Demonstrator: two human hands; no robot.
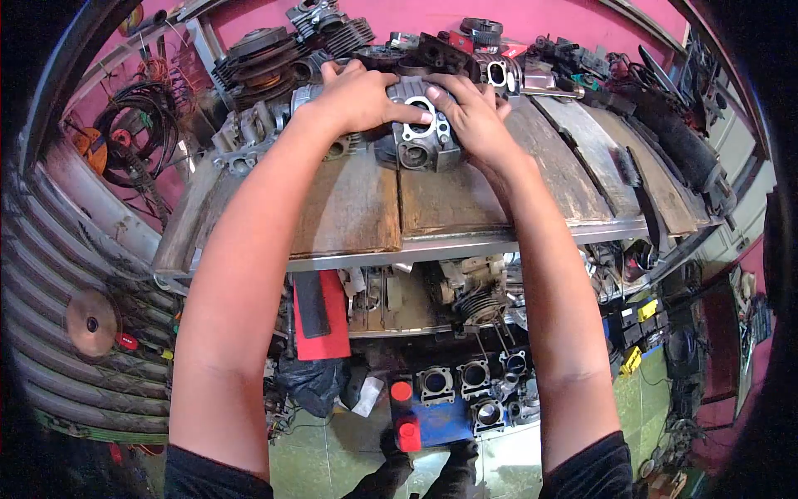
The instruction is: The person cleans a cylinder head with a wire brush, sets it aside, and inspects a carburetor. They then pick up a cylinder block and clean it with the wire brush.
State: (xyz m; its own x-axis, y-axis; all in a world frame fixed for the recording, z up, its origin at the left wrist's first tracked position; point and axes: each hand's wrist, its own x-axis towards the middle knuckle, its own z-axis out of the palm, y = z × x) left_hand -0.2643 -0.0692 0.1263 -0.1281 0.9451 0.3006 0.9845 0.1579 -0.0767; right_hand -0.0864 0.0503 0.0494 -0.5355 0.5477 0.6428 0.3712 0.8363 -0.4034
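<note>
Both hands are on a grey metal engine part with round openings, resting on the wooden bench top. My left hand reaches over it from the left, one finger stretched to the rim of its oval opening and the others spread behind. On the right side of the same part, my right hand has its thumb at the top edge and its fingers curled over the back. Left of my left wrist sits another grey metal casting. Parts of the grey part's far side are hidden by the fingers.
Stacked ribbed parts and dark parts line the back of the wooden bench. A lower shelf holds a red item and more engine parts. Several cylinder-like parts stand on the floor by a blue tray. Coiled cables hang at left.
</note>
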